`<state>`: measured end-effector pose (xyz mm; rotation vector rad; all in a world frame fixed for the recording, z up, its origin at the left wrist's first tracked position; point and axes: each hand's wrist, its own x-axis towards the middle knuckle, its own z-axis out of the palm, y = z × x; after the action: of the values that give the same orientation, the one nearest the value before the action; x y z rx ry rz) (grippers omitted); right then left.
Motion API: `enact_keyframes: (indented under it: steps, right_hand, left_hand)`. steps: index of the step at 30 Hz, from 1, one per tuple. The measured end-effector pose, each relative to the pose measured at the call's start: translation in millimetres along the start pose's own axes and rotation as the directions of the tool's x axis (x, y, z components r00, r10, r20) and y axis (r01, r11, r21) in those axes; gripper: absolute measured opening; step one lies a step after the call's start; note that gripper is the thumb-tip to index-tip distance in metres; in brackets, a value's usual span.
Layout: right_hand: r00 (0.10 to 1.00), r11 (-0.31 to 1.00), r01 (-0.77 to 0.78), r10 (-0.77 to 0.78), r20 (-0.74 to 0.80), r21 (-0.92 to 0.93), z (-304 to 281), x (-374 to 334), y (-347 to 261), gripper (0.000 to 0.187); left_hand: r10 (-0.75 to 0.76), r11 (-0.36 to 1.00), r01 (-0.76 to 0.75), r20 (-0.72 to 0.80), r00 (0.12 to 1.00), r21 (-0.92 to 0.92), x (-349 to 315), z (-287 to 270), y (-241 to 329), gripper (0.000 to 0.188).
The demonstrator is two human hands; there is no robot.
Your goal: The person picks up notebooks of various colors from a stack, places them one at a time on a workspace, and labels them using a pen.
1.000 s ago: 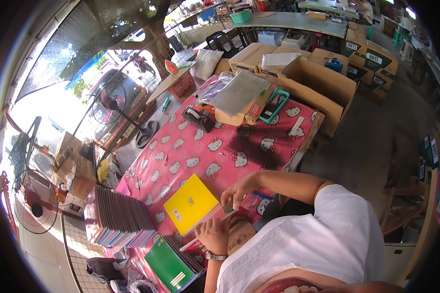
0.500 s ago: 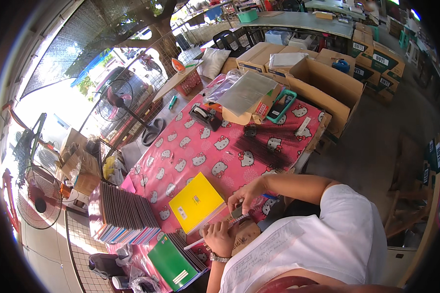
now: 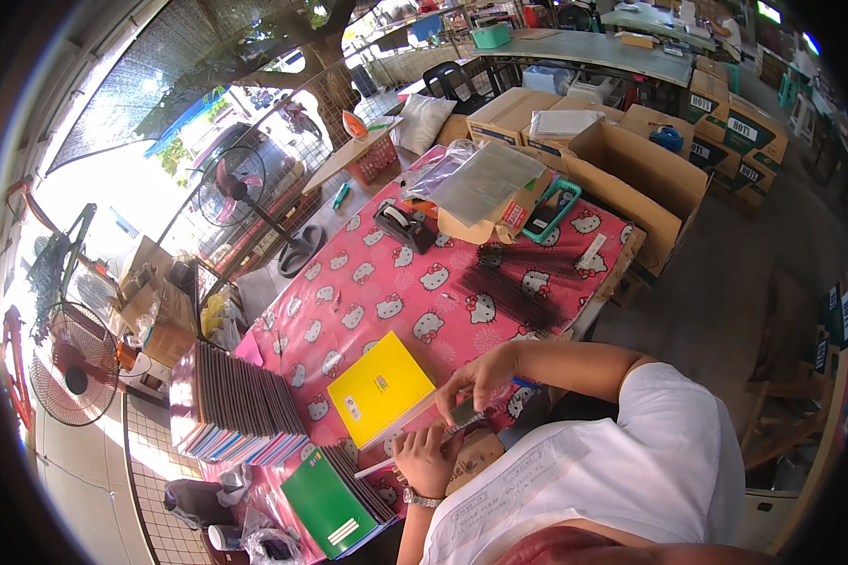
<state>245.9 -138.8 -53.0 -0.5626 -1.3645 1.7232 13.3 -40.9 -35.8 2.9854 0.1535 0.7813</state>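
Close to my body at the table's near edge, my left hand (image 3: 422, 461) is closed around a thin white strip (image 3: 375, 468), whose end sticks out to the left. My right hand (image 3: 471, 384) is just beyond it, its fingers bent down onto a small dark greenish block (image 3: 464, 412). What this block is, I cannot make out. Left of both hands lies a yellow notebook (image 3: 382, 388), flat on the table. A stack of green notebooks (image 3: 330, 504) sits below my left wrist, with dark-edged spines.
A tall stack of bound notebooks (image 3: 240, 405) stands at the left. Dark thin binding coils (image 3: 518, 292) lie spread across the pink tablecloth (image 3: 349, 301). Farther off are a tape dispenser (image 3: 405, 229), clear plastic sheets (image 3: 490, 179), a green basket (image 3: 553, 209) and an open carton (image 3: 674, 188).
The view has shifted slightly. My right fingers have tilted, and more of the dark block now shows beneath them. My left hand keeps its hold on the white strip.
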Motion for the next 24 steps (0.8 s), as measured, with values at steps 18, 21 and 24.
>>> enact_keyframes:
  steps: [18, 21, 24]
  right_hand:
    - [0.990, 0.921, -0.105, 0.060, -0.130, -0.374, -0.5, 9.8, -12.3, 0.055]
    - [0.997, 0.980, -0.050, 0.038, -0.069, -0.192, 11.2, 13.5, -13.7, 0.057]
    - [0.981, 0.912, -0.167, 0.117, -0.152, -0.375, 8.1, 18.0, -27.3, 0.059]
  left_hand:
    - [-0.010, 0.999, 0.006, -0.085, 0.996, -0.049, 6.9, -4.5, 2.8, 0.034]
    - [-0.027, 0.998, 0.024, -0.055, 0.998, -0.052, 3.3, -0.4, -2.0, 0.036]
    - [-0.040, 0.997, 0.035, -0.070, 0.997, -0.067, 3.5, -2.9, -0.8, 0.039]
